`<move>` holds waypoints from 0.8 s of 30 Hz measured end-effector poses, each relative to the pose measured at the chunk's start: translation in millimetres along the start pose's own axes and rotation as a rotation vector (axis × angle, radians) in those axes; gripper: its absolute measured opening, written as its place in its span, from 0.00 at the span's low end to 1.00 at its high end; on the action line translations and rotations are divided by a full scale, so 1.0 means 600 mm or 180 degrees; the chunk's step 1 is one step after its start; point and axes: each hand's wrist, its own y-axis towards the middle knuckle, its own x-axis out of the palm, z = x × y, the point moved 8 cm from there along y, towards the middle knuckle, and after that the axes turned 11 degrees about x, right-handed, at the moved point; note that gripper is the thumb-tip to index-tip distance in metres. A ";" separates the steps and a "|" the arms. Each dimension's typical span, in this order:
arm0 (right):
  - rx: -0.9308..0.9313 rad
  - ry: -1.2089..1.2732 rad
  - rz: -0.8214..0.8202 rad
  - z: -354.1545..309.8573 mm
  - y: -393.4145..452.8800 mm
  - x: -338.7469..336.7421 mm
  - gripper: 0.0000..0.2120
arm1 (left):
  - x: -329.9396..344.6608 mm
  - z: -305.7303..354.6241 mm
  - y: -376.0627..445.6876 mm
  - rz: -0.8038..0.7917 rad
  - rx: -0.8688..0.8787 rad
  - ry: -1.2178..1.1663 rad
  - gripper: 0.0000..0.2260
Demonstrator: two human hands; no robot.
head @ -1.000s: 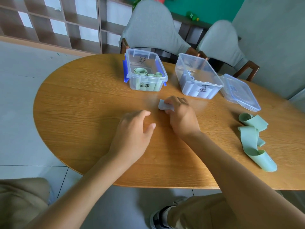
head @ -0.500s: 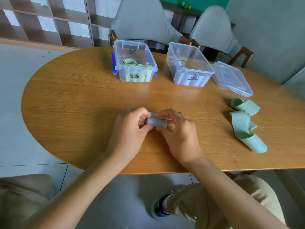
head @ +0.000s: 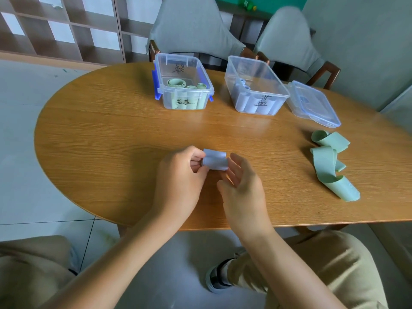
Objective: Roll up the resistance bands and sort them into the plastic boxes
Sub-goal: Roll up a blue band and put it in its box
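At frame centre, the left hand (head: 178, 177) pinches a rolled blue band (head: 214, 161) above the surface (head: 111, 134), keeping it coiled; the right hand (head: 242, 186) hovers beside it, fingers relaxed. Blue rolls fill the box (head: 256, 85) at upper right.

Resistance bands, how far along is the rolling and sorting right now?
Done: green rolls sit in the left box, pale blue rolls in the right box, whose lid lies beside it. In hand: the left hand pinches a rolled blue band; the right hand is open next to it. Left: box that roll, then roll the loose green bands on the table.
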 end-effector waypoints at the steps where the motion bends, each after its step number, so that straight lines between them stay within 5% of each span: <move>1: 0.0026 0.0081 0.0005 0.001 0.000 -0.001 0.29 | -0.002 0.005 -0.004 0.0043 -0.0061 -0.0113 0.10; 8: 0.0015 -0.0042 -0.0091 0.001 -0.011 0.011 0.30 | -0.009 0.035 -0.030 0.0112 -0.0322 -0.0326 0.24; 18: 0.0157 0.0262 -0.0130 0.002 -0.015 0.014 0.38 | 0.007 0.031 -0.055 0.0024 -0.0346 -0.0384 0.23; 24: -0.0026 -0.0379 -0.0160 -0.003 -0.013 0.008 0.33 | -0.004 0.035 -0.050 0.0038 -0.0143 0.0081 0.22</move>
